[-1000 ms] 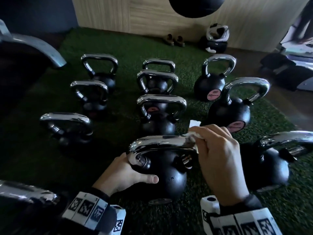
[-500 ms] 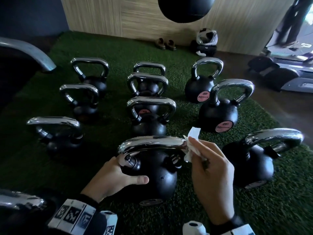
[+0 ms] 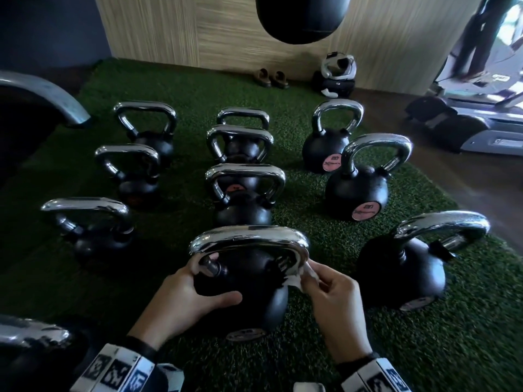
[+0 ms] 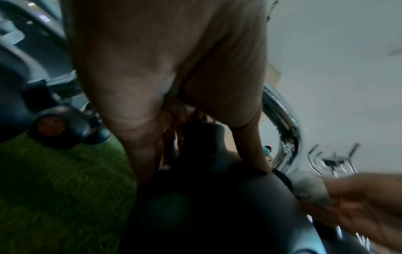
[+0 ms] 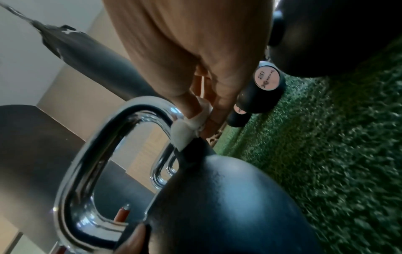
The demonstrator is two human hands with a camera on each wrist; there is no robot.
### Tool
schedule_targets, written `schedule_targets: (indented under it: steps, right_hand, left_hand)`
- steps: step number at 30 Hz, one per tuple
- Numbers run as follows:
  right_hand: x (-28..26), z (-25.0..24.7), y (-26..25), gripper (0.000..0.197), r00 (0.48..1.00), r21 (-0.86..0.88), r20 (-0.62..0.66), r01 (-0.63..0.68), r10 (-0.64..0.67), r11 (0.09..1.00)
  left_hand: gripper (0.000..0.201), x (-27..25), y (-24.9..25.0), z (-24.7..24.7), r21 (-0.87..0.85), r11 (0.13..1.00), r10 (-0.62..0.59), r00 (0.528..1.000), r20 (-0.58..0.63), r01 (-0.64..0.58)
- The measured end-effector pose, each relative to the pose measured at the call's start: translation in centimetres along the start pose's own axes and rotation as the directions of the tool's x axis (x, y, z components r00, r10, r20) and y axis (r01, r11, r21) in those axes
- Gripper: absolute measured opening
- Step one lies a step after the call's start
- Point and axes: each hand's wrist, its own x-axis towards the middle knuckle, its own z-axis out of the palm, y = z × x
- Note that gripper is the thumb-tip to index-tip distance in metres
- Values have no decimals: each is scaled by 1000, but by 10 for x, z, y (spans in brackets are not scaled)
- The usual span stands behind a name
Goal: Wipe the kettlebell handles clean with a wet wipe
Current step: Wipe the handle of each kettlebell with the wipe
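Note:
A black kettlebell (image 3: 254, 295) with a chrome handle (image 3: 249, 239) stands on the green turf right in front of me. My left hand (image 3: 192, 292) grips its round body on the left, thumb across the front. My right hand (image 3: 328, 290) pinches a white wet wipe (image 3: 297, 281) against the lower right leg of the handle. The right wrist view shows the wipe (image 5: 185, 134) wrapped on the handle (image 5: 91, 154) just above the ball (image 5: 228, 206). In the left wrist view my left hand (image 4: 217, 163) curls over the dark ball (image 4: 206, 206).
Several more chrome-handled kettlebells stand in rows on the turf (image 3: 452, 335), the nearest at the right (image 3: 402, 267) and behind (image 3: 243, 199). A black punching bag (image 3: 302, 18) hangs ahead. Shoes (image 3: 270, 77) and a helmet (image 3: 338, 69) lie by the wooden wall.
My right hand has slid the wipe from the top right corner of the handle down its right leg. The left hand keeps its grip on the ball.

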Motion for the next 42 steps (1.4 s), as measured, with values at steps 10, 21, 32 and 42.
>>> schedule_targets:
  steps: [10, 21, 32, 42]
  right_hand:
    - [-30, -21, -40, 17, 977, 192, 187, 62, -99, 979]
    - [-26, -12, -60, 23, 887, -189, 224, 446, -404, 875]
    - [16, 5, 9, 38, 941, 210, 318, 46, -113, 977]
    - [17, 30, 20, 23, 957, 160, 244, 121, -158, 980]
  left_hand:
    - [49, -30, 31, 23, -507, 823, -64, 928, 368, 257]
    - [34, -38, 49, 38, -794, 596, 144, 957, 253, 121]
    - [25, -46, 79, -5, 225, 706, 667, 525, -529, -671]
    - [58, -24, 78, 8, 380, 725, 678, 693, -245, -575]
